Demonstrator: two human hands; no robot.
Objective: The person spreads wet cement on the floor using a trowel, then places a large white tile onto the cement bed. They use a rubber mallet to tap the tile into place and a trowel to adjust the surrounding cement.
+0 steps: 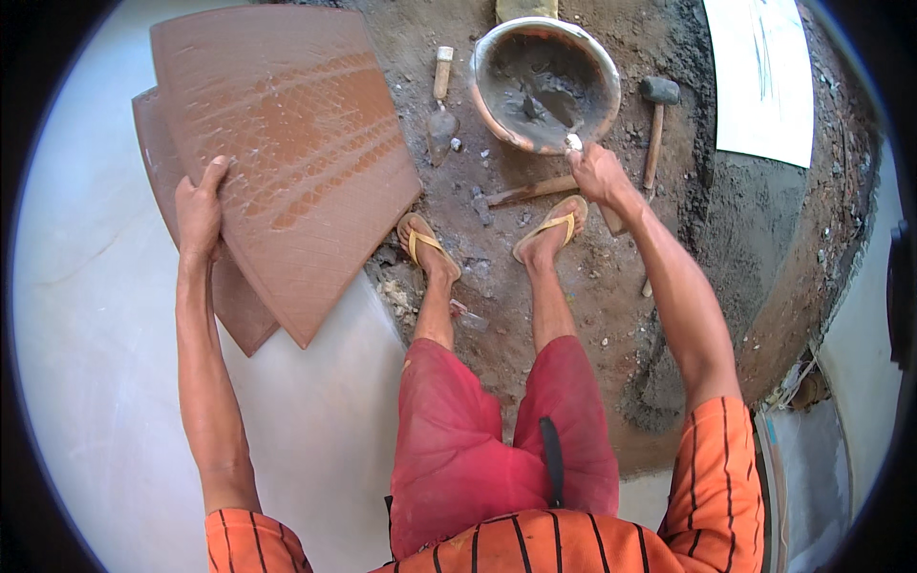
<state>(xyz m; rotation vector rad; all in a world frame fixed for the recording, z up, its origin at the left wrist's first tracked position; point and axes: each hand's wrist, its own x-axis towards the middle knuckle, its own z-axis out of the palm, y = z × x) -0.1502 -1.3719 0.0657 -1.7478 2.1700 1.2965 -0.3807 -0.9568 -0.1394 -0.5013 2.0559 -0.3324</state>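
My left hand (pixel 201 208) grips the left edge of a large brown tile (pixel 325 215), thumb on top. Its upper face is ridged and scraped with pale streaks. A second brown tile (pixel 244 296) lies partly hidden beneath it. Beside the near rim of a round basin (pixel 494 116), my right hand (pixel 602 174) is closed around a tool handle (pixel 573 142); only its whitish end shows clearly, and I cannot make out the rest of the tool. Wet grey mortar (pixel 544 81) fills part of the basin.
A trowel (pixel 442 124) lies left of the basin. To the right rests a rubber mallet (pixel 658 105). A wooden handle (pixel 530 190) lies near my feet. A white sheet (pixel 762 81) covers part of the grey mortar bed (pixel 764 224). Pale smooth flooring (pixel 105 315) extends at left.
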